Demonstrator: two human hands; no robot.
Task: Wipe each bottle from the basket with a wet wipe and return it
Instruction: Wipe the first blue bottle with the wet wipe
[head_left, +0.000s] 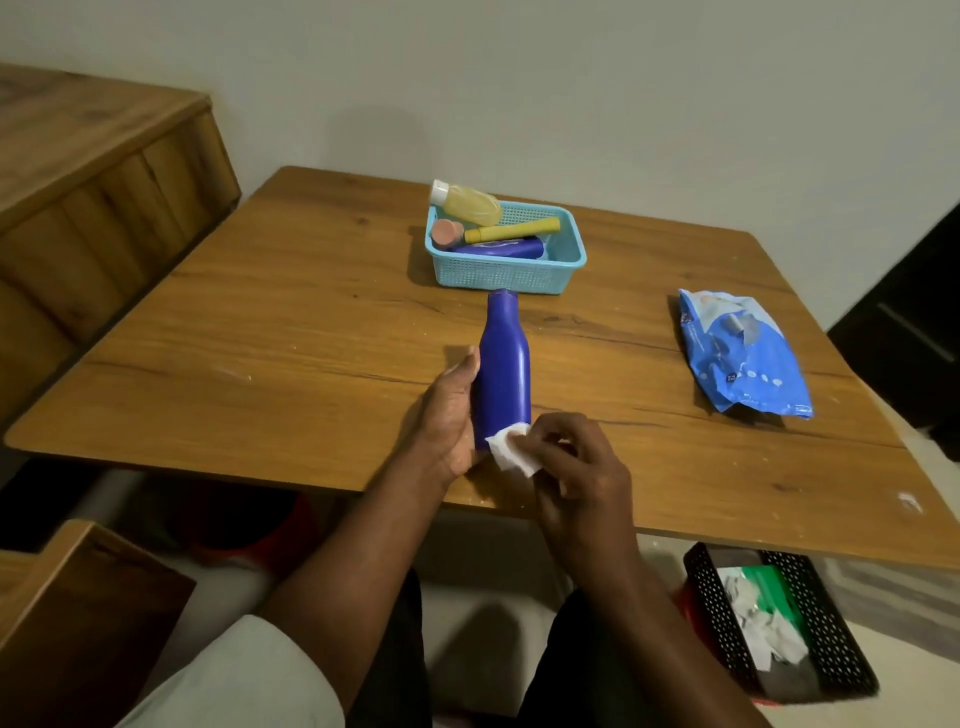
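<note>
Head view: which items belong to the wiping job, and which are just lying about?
Job: tall blue plastic bottle held in the left hand; white wet wipe pinched in the right hand; light blue mesh basket of bottles; blue wipes pack.

Lying about: black perforated bin; wooden bench.

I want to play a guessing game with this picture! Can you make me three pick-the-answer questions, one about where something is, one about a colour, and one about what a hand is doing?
1. Where is the wet wipe pack?
A. On the table
B. In the blue basket
C. On the floor

2. What colour is the bottle being wiped?
A. Yellow
B. Dark blue
C. Pink

3. What is the right hand doing?
A. Resting flat and empty
B. Pulling a wipe from the pack
C. Pinching a white wipe

Answers:
1 A: the wet wipe pack lies on the table.
2 B: the bottle in the left hand is dark blue.
3 C: the right hand presses the white wipe to the bottle's base.
</note>
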